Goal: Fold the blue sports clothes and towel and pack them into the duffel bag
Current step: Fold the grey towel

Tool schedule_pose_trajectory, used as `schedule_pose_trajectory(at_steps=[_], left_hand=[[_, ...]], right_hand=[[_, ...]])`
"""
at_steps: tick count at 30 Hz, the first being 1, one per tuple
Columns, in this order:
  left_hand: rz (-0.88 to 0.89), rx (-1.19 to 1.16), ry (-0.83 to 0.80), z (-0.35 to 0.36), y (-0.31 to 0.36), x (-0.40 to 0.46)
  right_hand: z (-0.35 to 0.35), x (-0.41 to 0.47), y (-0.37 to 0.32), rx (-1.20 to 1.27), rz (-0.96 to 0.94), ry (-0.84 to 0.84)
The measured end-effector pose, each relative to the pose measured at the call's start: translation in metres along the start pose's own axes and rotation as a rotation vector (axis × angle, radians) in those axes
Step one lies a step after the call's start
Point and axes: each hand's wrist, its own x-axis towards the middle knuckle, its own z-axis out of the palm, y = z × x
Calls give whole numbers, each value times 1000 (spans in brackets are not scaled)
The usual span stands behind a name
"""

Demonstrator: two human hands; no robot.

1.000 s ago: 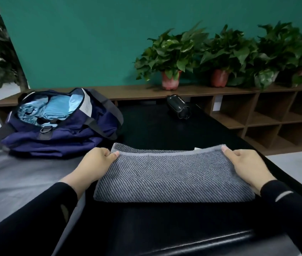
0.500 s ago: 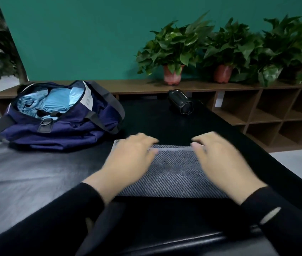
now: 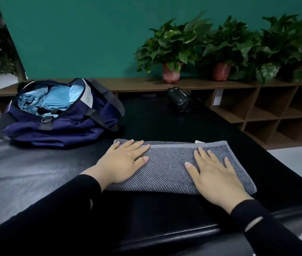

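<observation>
Grey towel [image 3: 174, 167] lies folded on black bench [image 3: 35, 172] right of the duffel bag [image 3: 63, 124] w/ blue clothes [image 3: 54, 98] inside; left hand [image 3: 122, 163] & right hand [image 3: 216, 178] press it flat-palmed, so we'd smooth outward evenly before next fold.

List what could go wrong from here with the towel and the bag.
1. The towel is only pressed flat under the left hand and right hand; lifted carelessly, its fold may well fall open.
2. The duffel bag already holds light blue clothes near its opening, so the towel may fit poorly or rumple them.
3. The bag's strap lies near the opening and could snag.
</observation>
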Motion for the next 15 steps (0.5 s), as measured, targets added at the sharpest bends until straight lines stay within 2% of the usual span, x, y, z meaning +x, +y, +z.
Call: schedule_pose_trajectory(at_steps=[6,9,12,14,15], left_hand=[[-118,-67,91,1,-18,-4],[-234,31,183,-1,-17,-13],[-334,300,240,-12,-3,-37],[-312,326,210,-19,11,-55],[-276,223,196,-20,13,-62]], right_hand=[[-1,26,10,32,-163,61],[-4,68,10,63,-179,268],[-4,83,-6,31,-178,532],[-1,73,-23,145,-281,558],[2,65,-31,223,-340,507]])
